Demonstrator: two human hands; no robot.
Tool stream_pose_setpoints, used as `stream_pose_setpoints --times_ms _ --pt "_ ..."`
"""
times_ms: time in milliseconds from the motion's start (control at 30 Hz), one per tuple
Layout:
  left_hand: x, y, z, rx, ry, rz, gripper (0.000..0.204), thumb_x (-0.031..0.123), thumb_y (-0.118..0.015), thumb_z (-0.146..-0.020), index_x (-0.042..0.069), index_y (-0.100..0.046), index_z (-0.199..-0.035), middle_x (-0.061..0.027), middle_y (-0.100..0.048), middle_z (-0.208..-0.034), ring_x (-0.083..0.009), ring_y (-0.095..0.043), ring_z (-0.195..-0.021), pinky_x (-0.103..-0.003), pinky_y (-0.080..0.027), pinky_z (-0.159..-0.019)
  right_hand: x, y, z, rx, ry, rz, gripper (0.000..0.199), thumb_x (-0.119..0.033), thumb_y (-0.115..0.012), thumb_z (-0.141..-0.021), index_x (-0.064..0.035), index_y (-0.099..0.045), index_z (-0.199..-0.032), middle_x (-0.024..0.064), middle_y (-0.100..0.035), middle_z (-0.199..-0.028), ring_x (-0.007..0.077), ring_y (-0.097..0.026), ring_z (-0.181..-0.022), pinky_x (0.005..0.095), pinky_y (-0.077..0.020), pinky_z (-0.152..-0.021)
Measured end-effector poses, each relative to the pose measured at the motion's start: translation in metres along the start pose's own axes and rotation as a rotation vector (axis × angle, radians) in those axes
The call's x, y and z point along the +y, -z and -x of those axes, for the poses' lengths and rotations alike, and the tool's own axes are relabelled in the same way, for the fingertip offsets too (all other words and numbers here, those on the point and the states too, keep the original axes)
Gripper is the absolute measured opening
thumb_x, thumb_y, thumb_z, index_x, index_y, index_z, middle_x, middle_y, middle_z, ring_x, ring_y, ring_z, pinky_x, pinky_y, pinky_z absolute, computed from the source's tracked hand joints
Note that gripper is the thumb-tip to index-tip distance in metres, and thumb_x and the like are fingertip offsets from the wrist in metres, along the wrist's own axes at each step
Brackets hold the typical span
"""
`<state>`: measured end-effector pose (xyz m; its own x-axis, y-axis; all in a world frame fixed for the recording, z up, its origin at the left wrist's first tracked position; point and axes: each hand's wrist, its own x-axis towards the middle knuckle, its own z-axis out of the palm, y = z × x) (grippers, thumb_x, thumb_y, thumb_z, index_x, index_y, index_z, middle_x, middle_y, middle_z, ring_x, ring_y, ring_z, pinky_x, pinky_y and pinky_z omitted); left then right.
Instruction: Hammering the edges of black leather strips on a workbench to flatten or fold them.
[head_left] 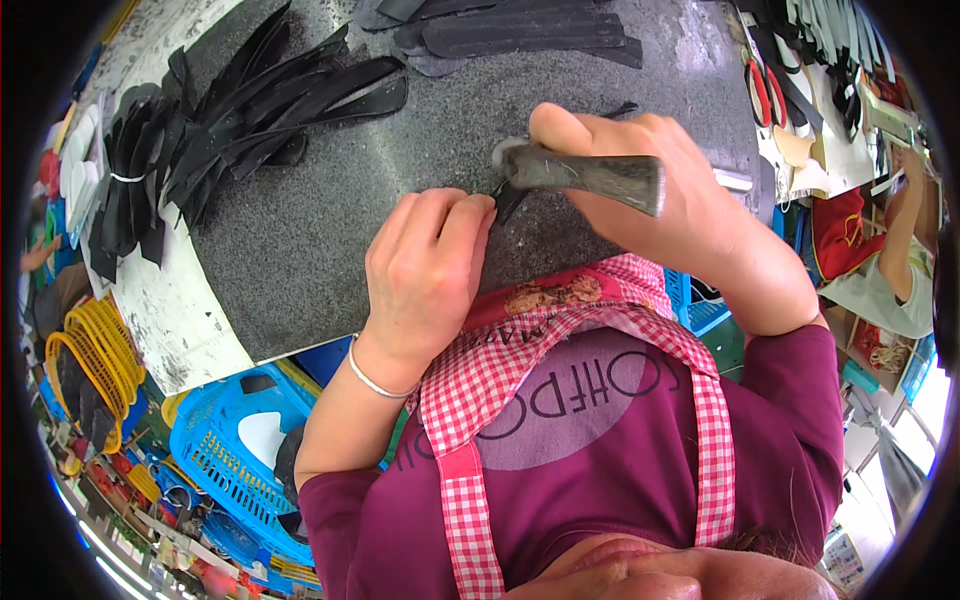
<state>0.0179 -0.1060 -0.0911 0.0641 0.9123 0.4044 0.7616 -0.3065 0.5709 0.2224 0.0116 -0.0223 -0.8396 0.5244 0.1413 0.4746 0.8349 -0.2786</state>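
Note:
On the dark speckled slab (330,220), my left hand (425,255) pinches one end of a narrow black strip (514,203), its fingers bent and pressed together. A hammer (590,175) with a dark, flared metal head is gripped in my right hand (660,170). The hammer's round, pale face is close to the strip, just right of my left fingertips. I cannot tell whether it touches the strip. My right fingers hide most of the handle.
Loose black strips (290,110) and a tied bundle (130,175) lie at the left. More flat strips (520,38) are stacked at the far edge. Red-handled scissors (765,95) rest at the right. A blue basket (235,450) stands below the table's left edge. Other people work at both sides.

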Motion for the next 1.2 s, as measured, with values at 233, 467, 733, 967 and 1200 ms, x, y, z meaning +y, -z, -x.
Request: stream_pose_setpoints --times_ms 233,467,733,967,1200 --pt "-0.003 0.007 0.014 -0.017 -0.004 0.053 0.017 0.0 -0.086 -0.084 0.002 -0.078 -0.098 -0.0094 -0.071 -0.099 -0.0287 -0.071 -0.089 -0.039 -0.058 -0.076 -0.002 -0.006 -0.003 -0.04 0.054 -0.014 0.024 -0.016 -0.072 -0.095 -0.0103 -0.059 -0.114 0.0101 -0.065 -0.071 0.0336 -0.072 -0.059 0.0437 -0.0543 -0.048" --pt "0.002 0.009 0.009 -0.056 -0.013 0.013 0.027 0.005 -0.087 -0.083 0.001 -0.081 -0.109 -0.0092 -0.071 -0.104 -0.0266 -0.068 -0.093 -0.038 -0.058 -0.077 -0.002 0.0 0.002 -0.057 -0.001 -0.112 0.024 -0.01 -0.072 -0.094 -0.0086 -0.056 -0.112 0.0143 -0.066 -0.075 0.0404 -0.07 -0.067 0.0502 -0.0531 -0.054" --pt "0.018 -0.004 -0.022 -0.023 0.0 0.012 0.034 0.008 -0.09 -0.082 0.007 -0.082 -0.115 -0.0084 -0.079 -0.103 -0.0268 -0.075 -0.093 -0.038 -0.061 -0.083 0.013 0.014 0.027 -0.022 -0.207 -0.176 0.023 -0.013 -0.076 -0.096 -0.0104 -0.057 -0.109 0.0148 -0.07 -0.08 0.0425 -0.072 -0.074 0.0529 -0.054 -0.058" --pt "-0.001 0.043 -0.045 -0.273 0.435 0.427 0.029 -0.002 -0.085 -0.09 0.004 -0.085 -0.118 -0.002 -0.075 -0.092 -0.007 -0.066 -0.08 -0.023 -0.049 -0.069 0.04 0.019 0.03 0.016 -0.281 -0.219 0.021 -0.015 -0.079 -0.098 -0.007 -0.06 -0.104 0.0164 -0.069 -0.082 0.0422 -0.072 -0.076 0.0493 -0.0526 -0.062" --pt "-0.072 0.142 -0.068 0.158 0.311 -0.35 0.031 0.006 -0.087 -0.093 0.005 -0.084 -0.124 -0.0064 -0.081 -0.11 -0.0142 -0.071 -0.096 -0.028 -0.056 -0.085 0.068 0.058 -0.016 0.169 -0.289 -0.108 0.018 -0.017 -0.076 -0.102 -0.0043 -0.066 -0.108 0.0188 -0.069 -0.087 0.0409 -0.071 -0.085 0.0473 -0.0545 -0.071"
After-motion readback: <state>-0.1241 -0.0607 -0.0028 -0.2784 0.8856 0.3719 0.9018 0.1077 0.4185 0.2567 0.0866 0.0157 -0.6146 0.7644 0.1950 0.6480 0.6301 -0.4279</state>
